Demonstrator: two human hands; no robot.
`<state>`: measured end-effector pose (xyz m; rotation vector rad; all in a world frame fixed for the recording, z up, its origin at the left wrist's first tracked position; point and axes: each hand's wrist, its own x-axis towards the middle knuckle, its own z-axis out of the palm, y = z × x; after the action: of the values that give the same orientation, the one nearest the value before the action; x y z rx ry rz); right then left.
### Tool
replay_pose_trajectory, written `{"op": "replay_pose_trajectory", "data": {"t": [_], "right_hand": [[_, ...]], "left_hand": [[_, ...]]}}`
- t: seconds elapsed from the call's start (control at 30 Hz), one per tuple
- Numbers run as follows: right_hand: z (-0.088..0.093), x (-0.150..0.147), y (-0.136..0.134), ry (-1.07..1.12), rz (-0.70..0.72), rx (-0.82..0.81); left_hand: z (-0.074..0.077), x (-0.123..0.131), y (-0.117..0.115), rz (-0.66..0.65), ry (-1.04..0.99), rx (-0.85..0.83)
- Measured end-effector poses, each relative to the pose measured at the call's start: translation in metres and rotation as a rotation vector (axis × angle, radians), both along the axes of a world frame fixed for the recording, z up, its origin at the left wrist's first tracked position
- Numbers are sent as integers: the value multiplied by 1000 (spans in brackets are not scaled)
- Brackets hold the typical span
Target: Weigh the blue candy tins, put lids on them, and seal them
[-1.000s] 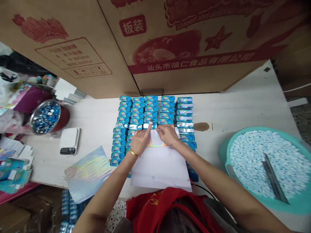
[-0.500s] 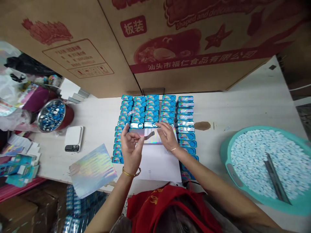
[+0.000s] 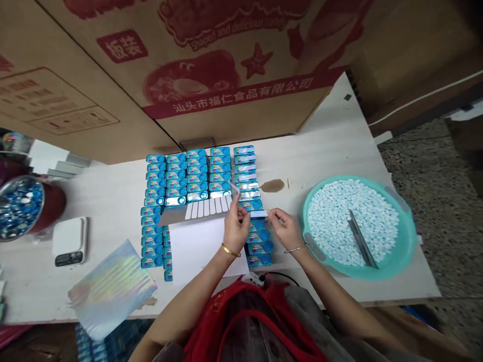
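Shiny strip (image 3: 258, 214), short and pale, stretched level between both hands, above the column of blue tins on the right. Seen in the head view, the only one.

Left hand (image 3: 237, 229), gold bangle at the wrist: fingers curled, thumb and fingertips pinching the strip's left end. A second strip (image 3: 234, 187) stands up slantwise at the raised index fingertip – gripped or merely stuck there, I cannot tell. Right hand (image 3: 286, 230), thin bangle: thumb and fingertips closed on the other end, the rest loosely bent.

Just left of the left hand, a grey sheet (image 3: 174, 215) bearing a row of white, bar-shaped patches, lying across the blue tins (image 3: 220, 160). Plain white paper (image 3: 196, 251) nearer the person, more tins showing along its left edge. Tins stand in five columns on the bench (image 3: 320, 146); several at the far end of the right column carry shiny bands on top.

Right of the right hand – a teal basin (image 3: 409, 246) of pale blue pieces (image 3: 328, 216), a dark grey channel-shaped tool (image 3: 362, 241) resting on them. Far left: white scale (image 3: 68, 236), iridescent sheet (image 3: 113, 291) overhanging the near edge. Printed cartons (image 3: 234, 118) stand behind the tins.
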<state>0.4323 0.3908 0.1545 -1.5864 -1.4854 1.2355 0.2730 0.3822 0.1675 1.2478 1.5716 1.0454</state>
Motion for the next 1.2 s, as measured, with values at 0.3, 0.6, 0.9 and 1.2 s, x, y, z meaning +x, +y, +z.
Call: {"op": "replay_pose_trajectory", "data": {"t": [0.3, 0.6, 0.9, 1.2], "right_hand": [[-35, 3, 36, -487, 154, 142], [-68, 6, 34, -318, 36, 31], [-88, 3, 41, -163, -85, -103], [-16, 2, 3, 297, -197, -146]], "left_hand": [[-35, 12, 27, -57, 478, 3], [-37, 10, 36, -68, 627, -125], [-37, 1, 36, 0, 482, -88], [3, 22, 6, 120, -184, -107]]}}
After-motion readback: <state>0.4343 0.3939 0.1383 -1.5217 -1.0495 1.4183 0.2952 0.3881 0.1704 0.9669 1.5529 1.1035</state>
